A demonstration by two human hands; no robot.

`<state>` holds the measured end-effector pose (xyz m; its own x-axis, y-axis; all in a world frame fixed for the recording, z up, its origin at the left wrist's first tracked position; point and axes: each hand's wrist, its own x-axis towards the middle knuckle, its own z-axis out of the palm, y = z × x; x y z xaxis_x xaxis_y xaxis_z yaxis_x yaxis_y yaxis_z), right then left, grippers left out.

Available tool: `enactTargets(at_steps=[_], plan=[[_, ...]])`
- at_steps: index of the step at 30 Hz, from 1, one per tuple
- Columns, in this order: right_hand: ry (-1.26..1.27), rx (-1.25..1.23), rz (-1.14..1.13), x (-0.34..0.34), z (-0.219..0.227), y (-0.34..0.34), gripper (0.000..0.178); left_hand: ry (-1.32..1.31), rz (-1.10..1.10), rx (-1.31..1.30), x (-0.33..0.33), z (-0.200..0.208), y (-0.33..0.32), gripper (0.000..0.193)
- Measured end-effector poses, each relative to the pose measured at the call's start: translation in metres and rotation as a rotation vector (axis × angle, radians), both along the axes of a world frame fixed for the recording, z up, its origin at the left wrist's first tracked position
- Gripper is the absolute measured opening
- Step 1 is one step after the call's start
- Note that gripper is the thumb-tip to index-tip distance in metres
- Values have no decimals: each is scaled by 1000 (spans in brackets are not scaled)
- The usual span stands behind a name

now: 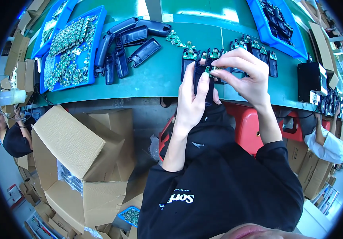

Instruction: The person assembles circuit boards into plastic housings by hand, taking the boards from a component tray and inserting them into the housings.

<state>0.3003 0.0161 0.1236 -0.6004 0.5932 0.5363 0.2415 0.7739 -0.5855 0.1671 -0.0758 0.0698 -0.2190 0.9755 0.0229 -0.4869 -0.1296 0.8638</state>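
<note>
My left hand (193,93) is wrapped round a black plastic casing (208,89), held upright over the table's near edge. My right hand (245,73) pinches a small green circuit board (216,68) at the casing's upper end, close to my left thumb. Whether the board is seated in the casing I cannot tell. Just beyond my hands stand several black casings with green boards at their tops (255,49). Farther left, empty black casings (145,51) lie in a loose heap, and a few loose boards (174,38) are scattered beside them.
A blue tray (96,44) full of small green boards sits at the left; another blue tray (299,51) with black parts is at the far right. A black box (311,82) stands near the right edge. Below are an open cardboard box (68,143) and a red stool (251,131). People work on both sides.
</note>
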Motion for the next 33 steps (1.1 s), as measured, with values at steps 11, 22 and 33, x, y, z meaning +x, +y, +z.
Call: enactTargets(at_steps=[11, 22, 33], plan=[[-32, 190, 23, 3, -2, 0, 25, 165, -101, -3, -1, -10, -3, 43], [-37, 25, -11, 7, -5, -4, 25, 463, -45, -4, -5, 2, -5, 39], [-178, -751, 207, 19, 5, 8, 48, 49, -133, 28, -1, -3, 0, 35]])
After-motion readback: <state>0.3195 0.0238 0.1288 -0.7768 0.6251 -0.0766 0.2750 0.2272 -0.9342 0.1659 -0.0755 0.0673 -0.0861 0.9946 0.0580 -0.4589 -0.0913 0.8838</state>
